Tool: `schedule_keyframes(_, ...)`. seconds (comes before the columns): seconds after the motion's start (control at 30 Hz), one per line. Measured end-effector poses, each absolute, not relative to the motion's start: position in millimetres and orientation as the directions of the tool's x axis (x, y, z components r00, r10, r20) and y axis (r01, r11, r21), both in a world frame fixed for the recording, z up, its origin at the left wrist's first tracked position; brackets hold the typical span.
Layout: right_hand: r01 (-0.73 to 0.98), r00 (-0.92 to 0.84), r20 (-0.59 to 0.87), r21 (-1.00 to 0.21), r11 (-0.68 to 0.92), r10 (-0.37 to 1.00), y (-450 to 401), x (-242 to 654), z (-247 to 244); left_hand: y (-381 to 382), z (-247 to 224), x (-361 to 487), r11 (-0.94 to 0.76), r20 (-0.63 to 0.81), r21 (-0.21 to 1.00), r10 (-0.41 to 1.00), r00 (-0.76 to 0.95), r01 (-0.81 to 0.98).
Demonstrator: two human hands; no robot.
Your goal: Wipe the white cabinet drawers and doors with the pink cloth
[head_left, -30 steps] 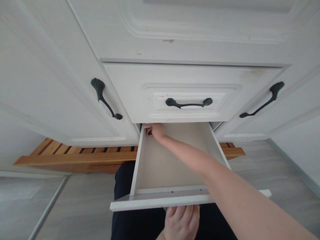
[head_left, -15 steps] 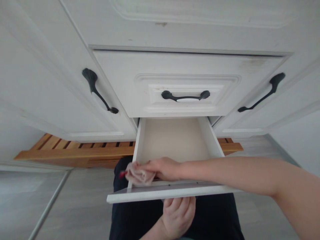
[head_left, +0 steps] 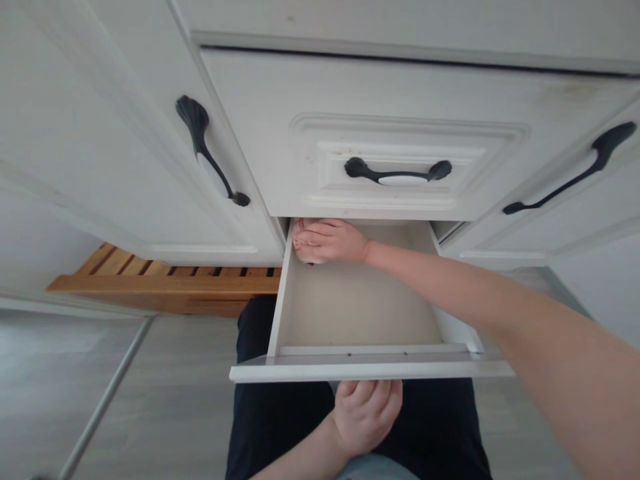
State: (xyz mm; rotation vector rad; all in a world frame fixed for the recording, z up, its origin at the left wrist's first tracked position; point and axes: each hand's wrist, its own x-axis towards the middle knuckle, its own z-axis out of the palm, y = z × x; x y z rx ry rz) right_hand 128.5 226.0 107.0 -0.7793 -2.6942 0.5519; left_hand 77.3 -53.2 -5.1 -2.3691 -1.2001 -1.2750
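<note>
A white drawer (head_left: pixel 360 373) is pulled out over my knees, its pale inner floor bare. Inside its back left corner, my right hand (head_left: pixel 340 240) is closed over a crumpled pinkish cloth (head_left: pixel 306 252) and presses it against the left wall and floor. My right forearm crosses above the drawer's right side. Below the middle of the drawer front, my left hand (head_left: pixel 366 413) has its fingers curled up against the outer face, at the spot of the handle, which is itself hidden by the fingers.
Above is a closed drawer with a dark handle (head_left: pixel 399 172). Cabinet doors with dark handles flank it, one at the left (head_left: pixel 213 152) and one at the right (head_left: pixel 570 168). A slatted wooden rack (head_left: pixel 165 283) stands low at the left, over a grey floor (head_left: pixel 190 393).
My right hand has carried the cloth from the drawer's front left corner to its back left corner. My left hand keeps its hold on the front. The view has shifted slightly.
</note>
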Motion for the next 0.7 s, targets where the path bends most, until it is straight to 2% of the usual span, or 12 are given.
schedule_keyframes(0.07,0.381,-0.892,0.124,-0.309,0.872,0.434,251.4,121.7,92.5,-52.5,-5.6,77.2,-0.659,0.779,0.189,0.552,0.297,0.728)
schedule_keyframes(0.1,0.396,-0.89,0.119,-0.276,0.876,0.44,261.6,117.5,84.8,-52.2,-5.5,76.9,-0.66,0.784,0.184,0.545,0.296,0.729)
schedule_keyframes(0.23,0.519,-0.832,0.103,-0.201,0.83,0.545,282.2,107.3,62.0,-52.9,-5.4,74.3,-0.659,0.762,0.176,0.562,0.323,0.731)
schedule_keyframes(0.4,0.651,-0.755,0.008,-0.108,0.751,0.656,275.1,144.0,63.3,-55.3,-9.0,71.3,-0.675,0.751,0.172,0.561,0.348,0.717)
schedule_keyframes(0.53,0.786,-0.616,-0.056,0.021,0.618,0.786,254.9,210.9,75.0,-54.2,-8.6,71.6,-0.683,0.775,0.172,0.538,0.33,0.71)
schedule_keyframes(0.7,0.927,-0.328,-0.04,0.18,0.33,0.944,237.8,277.5,87.8,-52.7,-6.5,75.4,-0.67,0.779,0.189,0.547,0.305,0.718)
